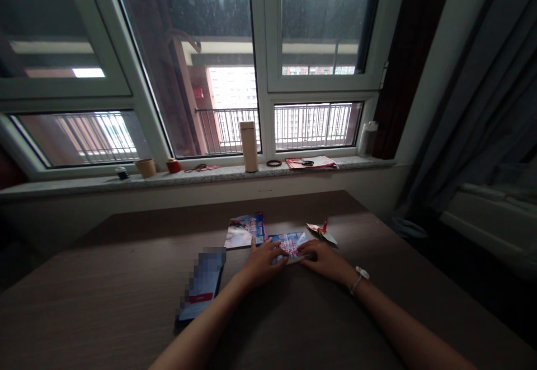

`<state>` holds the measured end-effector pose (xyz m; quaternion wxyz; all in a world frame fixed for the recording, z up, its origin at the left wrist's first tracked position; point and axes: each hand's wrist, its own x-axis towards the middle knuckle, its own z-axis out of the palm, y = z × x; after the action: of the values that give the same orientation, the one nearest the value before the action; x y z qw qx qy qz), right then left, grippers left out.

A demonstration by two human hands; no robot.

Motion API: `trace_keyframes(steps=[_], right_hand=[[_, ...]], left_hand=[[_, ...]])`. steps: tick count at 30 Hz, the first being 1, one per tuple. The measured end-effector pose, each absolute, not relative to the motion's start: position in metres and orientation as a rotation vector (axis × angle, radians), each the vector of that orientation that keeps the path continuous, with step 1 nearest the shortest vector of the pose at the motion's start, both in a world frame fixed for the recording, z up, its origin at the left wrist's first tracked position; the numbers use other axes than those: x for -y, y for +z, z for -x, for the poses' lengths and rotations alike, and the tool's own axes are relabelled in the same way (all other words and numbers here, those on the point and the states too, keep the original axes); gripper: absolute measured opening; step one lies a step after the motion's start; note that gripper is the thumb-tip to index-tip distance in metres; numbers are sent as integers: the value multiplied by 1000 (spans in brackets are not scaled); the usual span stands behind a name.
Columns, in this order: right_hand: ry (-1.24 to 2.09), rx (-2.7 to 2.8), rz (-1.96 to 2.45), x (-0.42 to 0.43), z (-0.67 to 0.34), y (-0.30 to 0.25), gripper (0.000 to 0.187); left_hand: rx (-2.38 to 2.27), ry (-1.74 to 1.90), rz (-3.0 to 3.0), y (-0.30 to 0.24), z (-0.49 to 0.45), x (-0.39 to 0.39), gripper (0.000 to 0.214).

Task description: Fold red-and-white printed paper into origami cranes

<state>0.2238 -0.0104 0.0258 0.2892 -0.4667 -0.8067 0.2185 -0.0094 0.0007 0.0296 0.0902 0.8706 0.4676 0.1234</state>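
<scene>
A blue, pink and white printed sheet of paper (289, 242) lies on the table between my two hands, its near edge turned up in a pale fold. My left hand (264, 261) grips the sheet's left side, fingers on top and thumb at the near edge. At the lower right corner, my right hand (323, 258) pinches the paper between curled fingers and thumb. Just beyond the right hand rests a folded paper crane (323, 231) with a red neck. A stack of similar printed sheets (245, 230) lies beyond my left hand.
A phone (203, 283) lies left of my left forearm on the brown table (104, 280). Along the windowsill (210, 175) stand a tan bottle (249, 146), a paper cup (146, 167), a red spool-like item (173, 165), red papers with scissors (310, 162) and a clear bottle (368, 140).
</scene>
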Motion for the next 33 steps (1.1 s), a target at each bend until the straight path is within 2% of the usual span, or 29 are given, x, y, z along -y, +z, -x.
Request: trace_keyframes(steps=[9, 15, 23, 33], right_hand=[[461, 2011, 1475, 12, -221, 33, 23], [404, 1945, 1375, 9, -216, 22, 31], [216, 2135, 1236, 11, -213, 17, 19], [202, 2273, 1271, 13, -216, 19, 23]], left_hand=[[-1402, 571, -2471, 30, 6, -3, 34], [-1452, 585, -2517, 27, 5, -6, 54], [-1456, 534, -2651, 15, 6, -6, 24], [-1451, 518, -2661, 12, 6, -6, 25]])
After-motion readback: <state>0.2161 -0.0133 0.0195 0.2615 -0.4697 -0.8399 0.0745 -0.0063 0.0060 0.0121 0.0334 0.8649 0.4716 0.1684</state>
